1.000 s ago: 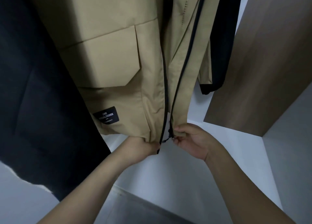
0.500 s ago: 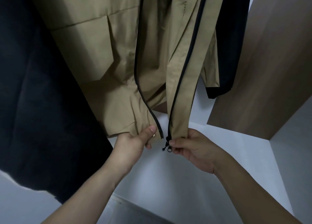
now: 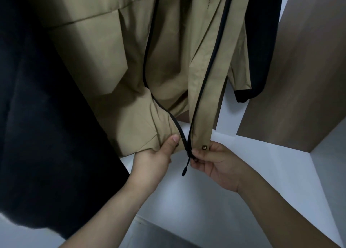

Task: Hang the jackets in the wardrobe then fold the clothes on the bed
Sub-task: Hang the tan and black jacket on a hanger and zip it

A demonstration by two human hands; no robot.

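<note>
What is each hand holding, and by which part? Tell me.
Both hold the tan jacket at its bottom hem. The left hand grips the left front panel's corner beside the zipper; the right hand pinches the right panel's zipper end.

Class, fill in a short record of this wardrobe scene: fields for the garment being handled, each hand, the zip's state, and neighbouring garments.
garment: tan jacket, hanging
left hand: grips the left front hem
right hand: pinches the right hem at the zip slider
zip: open, its two halves meeting only at the hem
pull cord: dangling
neighbours: dark coat on the left; black garment behind
</note>
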